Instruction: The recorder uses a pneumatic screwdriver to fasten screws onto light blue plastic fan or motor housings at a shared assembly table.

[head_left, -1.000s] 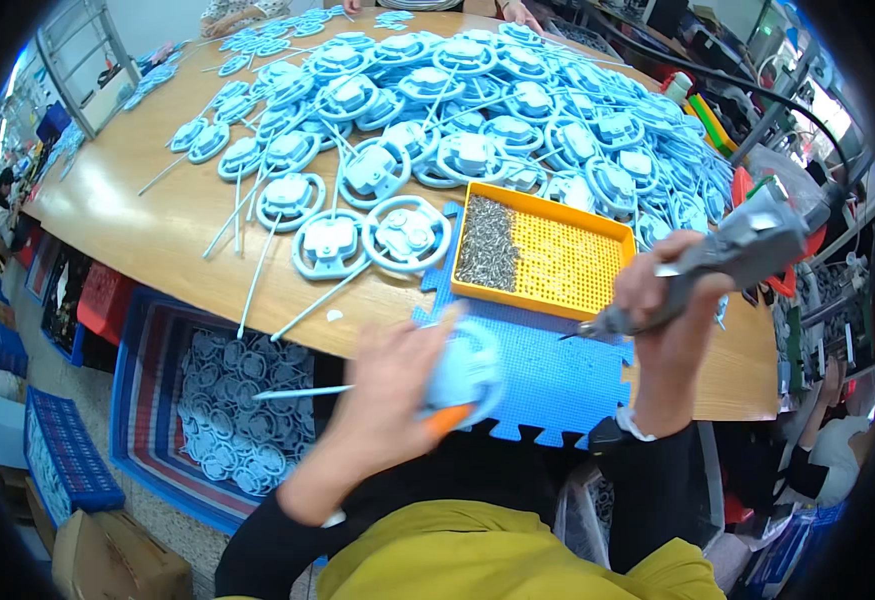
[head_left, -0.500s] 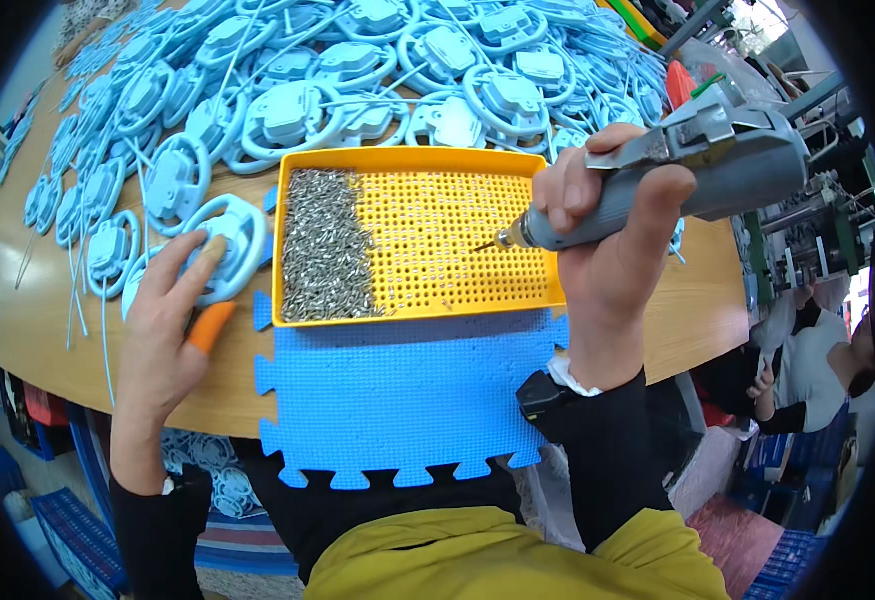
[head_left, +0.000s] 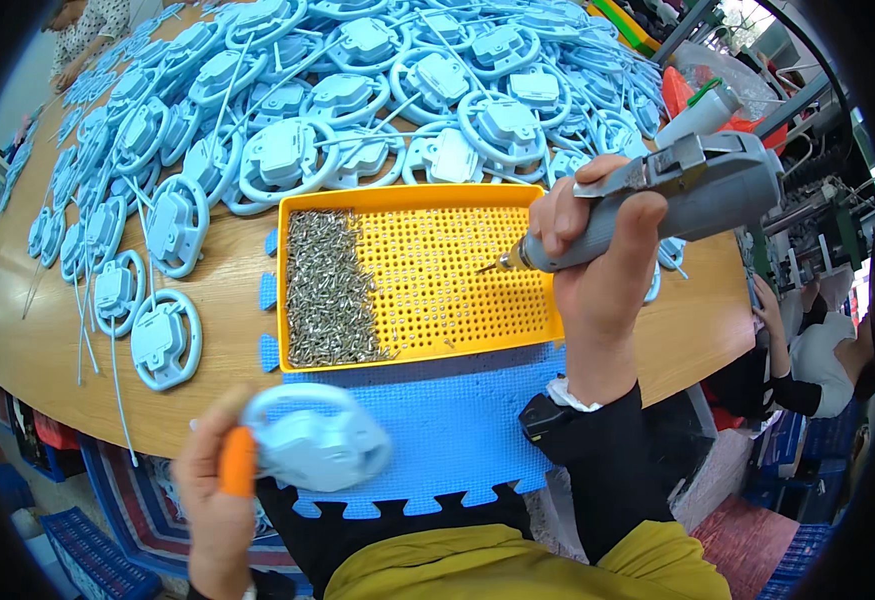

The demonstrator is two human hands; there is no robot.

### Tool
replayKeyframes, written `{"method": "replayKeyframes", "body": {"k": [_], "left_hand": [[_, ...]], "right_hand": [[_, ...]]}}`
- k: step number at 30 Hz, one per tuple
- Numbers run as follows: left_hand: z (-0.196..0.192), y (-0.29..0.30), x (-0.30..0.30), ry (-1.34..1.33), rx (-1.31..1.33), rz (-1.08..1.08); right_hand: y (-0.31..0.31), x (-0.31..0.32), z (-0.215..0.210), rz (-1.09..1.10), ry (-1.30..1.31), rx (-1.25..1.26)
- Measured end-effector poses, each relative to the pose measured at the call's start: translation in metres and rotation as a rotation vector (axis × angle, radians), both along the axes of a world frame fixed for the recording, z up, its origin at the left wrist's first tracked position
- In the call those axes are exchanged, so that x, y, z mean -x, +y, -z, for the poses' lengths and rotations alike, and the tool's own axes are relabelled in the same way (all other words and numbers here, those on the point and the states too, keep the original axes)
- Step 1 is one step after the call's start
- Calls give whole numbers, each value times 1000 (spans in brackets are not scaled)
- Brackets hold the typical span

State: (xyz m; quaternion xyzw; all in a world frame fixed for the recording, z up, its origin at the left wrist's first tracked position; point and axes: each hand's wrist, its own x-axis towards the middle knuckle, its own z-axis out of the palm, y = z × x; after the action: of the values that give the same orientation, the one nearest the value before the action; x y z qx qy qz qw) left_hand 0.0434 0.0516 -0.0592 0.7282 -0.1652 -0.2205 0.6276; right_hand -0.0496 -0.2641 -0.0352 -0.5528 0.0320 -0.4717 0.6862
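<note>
Pale blue and smeared by motion, the wheel-shaped part (head_left: 317, 440) is over the near left portion of the blue foam mat (head_left: 477, 420); from my distant post I cannot tell whether the two touch. I have its left edge pinched in the left hand (head_left: 219, 480), fingers and thumb closed on the rim, an orange cover (head_left: 238, 462) on the thumb. With the right hand (head_left: 602, 260) I keep a wrapped grip on a grey power screwdriver (head_left: 682, 195), its bit pointing left above the perforated part of the yellow tray (head_left: 412, 197); I cannot make out any contact there. Loose metal screws (head_left: 327, 295) fill the tray's left end. To the tray's left, a similar blue wheel (head_left: 166, 345) lies on the wooden table (head_left: 232, 340), and behind the tray I see a broad heap of wheels (head_left: 437, 85). Farther out, I see a person's patterned sleeve (head_left: 102, 22) at top left and another person (head_left: 822, 365) at right.
</note>
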Motion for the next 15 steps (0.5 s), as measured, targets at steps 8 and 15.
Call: {"method": "replayKeyframes", "body": {"k": [8,15], "left_hand": [[-5,-17,13,-592,-215,233],[21,-32,35,-820,-106,388]], "right_hand": [[5,-16,0,-53,-47,-22],[-44,36,41,-18,109,-301]]}}
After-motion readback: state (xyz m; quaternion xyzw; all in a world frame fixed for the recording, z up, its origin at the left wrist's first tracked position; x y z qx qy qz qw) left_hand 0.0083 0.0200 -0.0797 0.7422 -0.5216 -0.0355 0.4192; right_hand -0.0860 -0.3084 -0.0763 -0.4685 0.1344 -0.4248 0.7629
